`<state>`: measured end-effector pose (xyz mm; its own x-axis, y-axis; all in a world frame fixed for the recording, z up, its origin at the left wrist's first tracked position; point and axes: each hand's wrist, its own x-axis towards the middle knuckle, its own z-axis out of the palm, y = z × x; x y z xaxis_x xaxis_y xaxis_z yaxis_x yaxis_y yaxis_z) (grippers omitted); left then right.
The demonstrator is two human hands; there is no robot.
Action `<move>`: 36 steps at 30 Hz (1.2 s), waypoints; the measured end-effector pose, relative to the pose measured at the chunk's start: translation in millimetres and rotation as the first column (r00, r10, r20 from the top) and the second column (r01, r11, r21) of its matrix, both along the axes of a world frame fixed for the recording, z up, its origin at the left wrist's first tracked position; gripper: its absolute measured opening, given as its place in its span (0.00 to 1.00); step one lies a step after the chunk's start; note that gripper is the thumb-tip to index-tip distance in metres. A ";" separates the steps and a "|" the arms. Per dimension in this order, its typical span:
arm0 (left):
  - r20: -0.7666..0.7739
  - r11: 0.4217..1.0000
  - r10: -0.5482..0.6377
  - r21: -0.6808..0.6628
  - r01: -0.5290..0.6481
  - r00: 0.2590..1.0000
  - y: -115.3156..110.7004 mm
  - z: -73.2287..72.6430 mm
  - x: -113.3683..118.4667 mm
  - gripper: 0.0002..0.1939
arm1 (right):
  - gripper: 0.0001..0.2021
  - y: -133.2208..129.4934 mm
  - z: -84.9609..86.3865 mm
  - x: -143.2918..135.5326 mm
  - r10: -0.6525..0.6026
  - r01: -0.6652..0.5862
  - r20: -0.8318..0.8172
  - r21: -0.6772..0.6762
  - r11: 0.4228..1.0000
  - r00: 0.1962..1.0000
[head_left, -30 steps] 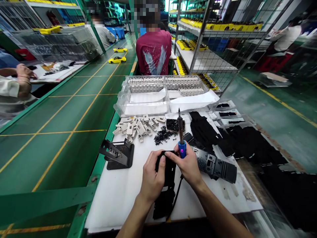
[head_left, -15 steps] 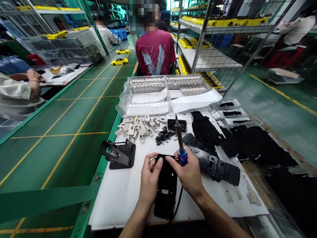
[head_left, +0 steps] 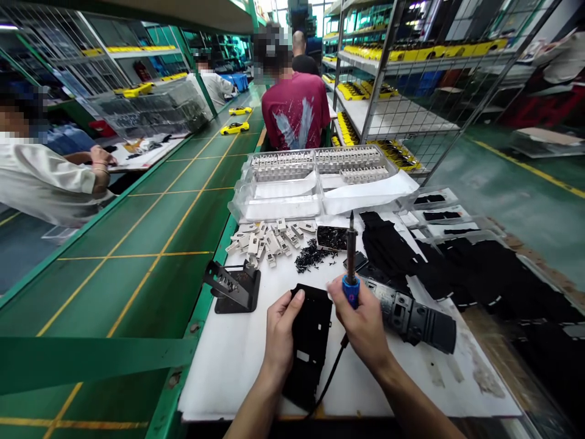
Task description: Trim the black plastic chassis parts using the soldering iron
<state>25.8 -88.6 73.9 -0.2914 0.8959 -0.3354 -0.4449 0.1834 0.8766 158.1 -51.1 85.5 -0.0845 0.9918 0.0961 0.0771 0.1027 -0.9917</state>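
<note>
i've got my left hand (head_left: pixel 280 332) pinching the left edge of the flat black plastic panel (head_left: pixel 311 338), which lies on the white work surface (head_left: pixel 228 366) right in front of me, and my right hand (head_left: pixel 363 320) is closed around the blue-collared soldering iron (head_left: pixel 351 268) with its tip pointing up and away from the panel. judging by that, no heat is going into the panel at this moment, so i'd say work on this piece is barely under way. the grey clips (head_left: pixel 269 235), the black screws (head_left: pixel 311 256) and the iron stand (head_left: pixel 235 286) sit untouched beyond my hands.
</note>
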 end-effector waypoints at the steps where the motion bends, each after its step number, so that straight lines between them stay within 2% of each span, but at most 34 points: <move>1: 0.018 1.000 0.028 0.001 -0.028 0.999 1.6 0.4 -4.0 0.12 | 0.13 1.9 1.6 4.0 0.033 -0.034 -0.049 -0.028 0.999 0.998; 4: 0.099 0.992 0.121 0.030 -0.125 0.988 8.3 2.5 -18.2 0.13 | 0.15 8.3 6.2 24.3 0.091 -0.099 -0.095 -0.074 0.992 0.991; 7: 0.110 0.966 0.228 0.099 -0.239 0.967 14.2 8.4 -29.2 0.14 | 0.15 12.7 6.9 52.0 0.086 -0.086 0.155 -0.005 0.996 0.984; 9: 0.142 0.955 0.265 0.097 -0.280 0.954 15.5 15.2 -32.3 0.12 | 0.16 14.2 3.5 68.8 0.161 -0.195 0.361 0.057 0.979 0.918; 10: 0.184 0.968 0.225 0.074 -0.242 0.957 15.0 19.0 -32.8 0.12 | 0.16 14.6 0.8 75.5 0.194 -0.254 0.442 0.080 0.964 0.876; 12: 0.327 0.998 0.023 0.043 -0.039 0.945 11.8 25.0 -32.3 0.14 | 0.14 14.9 -5.5 84.1 0.217 -0.334 0.562 0.114 0.936 0.799; 14: 0.475 0.976 -0.220 0.106 0.193 0.852 6.5 26.4 -31.1 0.18 | 0.13 14.5 -10.6 86.4 0.182 -0.360 0.650 0.152 0.920 0.738; 15: 0.526 0.954 -0.299 0.157 0.254 0.796 3.5 24.7 -30.6 0.19 | 0.12 14.2 -12.0 85.5 0.152 -0.366 0.688 0.176 0.914 0.709; 16: 0.561 0.943 -0.334 0.202 0.266 0.757 0.5 21.7 -30.1 0.19 | 0.11 14.1 -12.2 83.7 0.123 -0.375 0.720 0.202 0.905 0.684; 18: 0.591 0.937 -0.347 0.247 0.246 0.728 -4.6 13.4 -29.1 0.19 | 0.11 14.9 -9.8 78.4 0.075 -0.401 0.763 0.250 0.881 0.642; 21: 0.585 0.947 -0.317 0.245 0.209 0.747 -10.1 2.8 -26.8 0.20 | 0.11 19.5 -2.3 71.2 0.034 -0.431 0.801 0.285 0.856 0.598; 25: 0.545 0.957 -0.285 0.204 0.205 0.789 -14.6 -2.2 -25.6 0.21 | 0.10 28.6 4.2 69.0 -0.008 -0.443 0.839 0.296 0.847 0.544; 29: 0.440 0.919 -0.390 0.240 0.312 0.809 -19.2 -17.8 -29.1 0.23 | 0.08 36.3 3.5 70.3 -0.024 -0.465 0.863 0.295 0.835 0.504; 31: 0.404 0.898 -0.438 0.249 0.364 0.803 -22.1 -30.5 -28.3 0.26 | 0.07 38.9 2.5 70.1 -0.026 -0.478 0.870 0.295 0.827 0.492; 33: 0.438 0.892 -0.449 0.262 0.368 0.778 -25.1 -40.9 -24.7 0.29 | 0.07 40.5 1.8 68.9 -0.033 -0.489 0.872 0.305 0.817 0.489; 36: 0.555 0.909 -0.414 0.291 0.298 0.722 -28.6 -43.5 -17.6 0.31 | 0.07 41.8 1.7 66.0 -0.043 -0.508 0.876 0.319 0.800 0.481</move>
<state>8.3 -117.3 30.4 0.2658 0.9502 -0.1627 -0.8141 0.3116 0.4901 224.1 -9.3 87.1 -0.6136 0.7394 0.2771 0.6932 0.6724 -0.2594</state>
